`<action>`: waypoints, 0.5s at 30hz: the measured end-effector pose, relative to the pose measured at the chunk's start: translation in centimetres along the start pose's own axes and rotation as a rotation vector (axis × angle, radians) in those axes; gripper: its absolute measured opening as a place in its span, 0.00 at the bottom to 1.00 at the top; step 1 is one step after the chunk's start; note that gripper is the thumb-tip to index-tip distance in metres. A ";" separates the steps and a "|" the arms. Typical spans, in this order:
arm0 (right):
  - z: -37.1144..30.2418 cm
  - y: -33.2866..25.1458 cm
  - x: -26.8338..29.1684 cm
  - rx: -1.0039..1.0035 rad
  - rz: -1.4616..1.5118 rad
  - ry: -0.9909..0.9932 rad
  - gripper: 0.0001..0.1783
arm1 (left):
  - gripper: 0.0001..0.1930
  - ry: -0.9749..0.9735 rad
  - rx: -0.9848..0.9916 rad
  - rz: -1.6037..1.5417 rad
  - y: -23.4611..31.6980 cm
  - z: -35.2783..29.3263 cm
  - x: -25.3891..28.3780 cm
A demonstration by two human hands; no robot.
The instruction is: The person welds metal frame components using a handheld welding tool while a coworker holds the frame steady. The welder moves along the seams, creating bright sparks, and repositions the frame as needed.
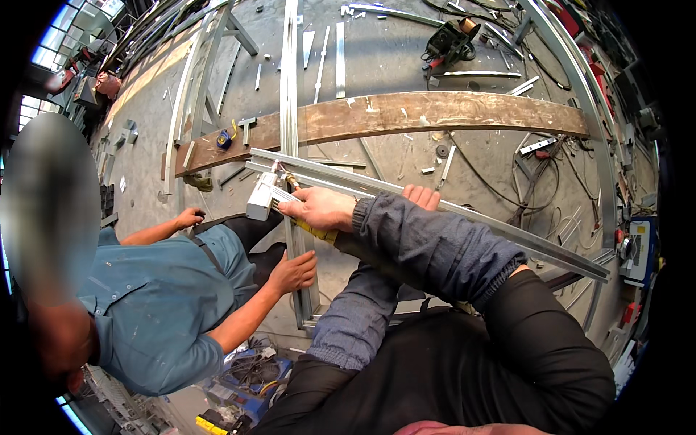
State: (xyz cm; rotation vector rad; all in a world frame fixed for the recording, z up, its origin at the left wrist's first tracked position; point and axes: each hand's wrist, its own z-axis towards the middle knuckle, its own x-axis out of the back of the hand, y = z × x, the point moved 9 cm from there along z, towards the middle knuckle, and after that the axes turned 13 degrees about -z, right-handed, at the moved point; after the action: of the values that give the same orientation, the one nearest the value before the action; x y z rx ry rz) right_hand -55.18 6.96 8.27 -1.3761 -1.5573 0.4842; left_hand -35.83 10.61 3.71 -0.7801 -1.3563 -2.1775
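Observation:
My forearms cross, the right one above the left. My right hand (pixel 319 209) is closed around a hand tool with a white box-shaped head (pixel 261 197), a brass-coloured tip and a yellow part below. The tool's head lies against the left end of a long silver metal rail (pixel 507 232), which slants down to the right. Past my right sleeve, only the fingers of my left hand (pixel 422 196) show, curled over the rail; its palm is hidden. The rail's left end crosses a long metal bar (pixel 289 80).
Left, a person in a blue shirt (pixel 159 304) rests one hand (pixel 292 272) on the bar. A brown plank (pixel 449 112) spans the frame beyond, carrying a tape measure (pixel 224 139). Cables (pixel 529 188), metal offcuts and a wire-spool device (pixel 451 42) lie on the floor.

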 end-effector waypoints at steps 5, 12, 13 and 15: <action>0.0 0.3 0.0 0.012 0.004 0.008 0.42 | 0.28 -0.026 0.022 0.015 0.1 0.0 0.0; 0.0 0.7 -0.2 0.023 0.034 0.012 0.42 | 0.30 -0.022 0.016 0.039 -0.2 -0.3 -0.5; -0.1 0.7 -0.2 0.022 0.030 0.010 0.42 | 0.31 -0.014 0.016 0.044 -0.3 -0.3 -0.6; 0.0 0.8 -0.3 0.023 0.025 0.009 0.42 | 0.30 -0.032 0.018 0.046 -0.5 -0.3 -1.0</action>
State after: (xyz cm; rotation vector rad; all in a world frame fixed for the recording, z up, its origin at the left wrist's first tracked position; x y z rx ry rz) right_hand -54.80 6.92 7.44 -1.3803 -1.5239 0.5089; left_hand -35.53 10.61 2.59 -0.8340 -1.3584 -2.1229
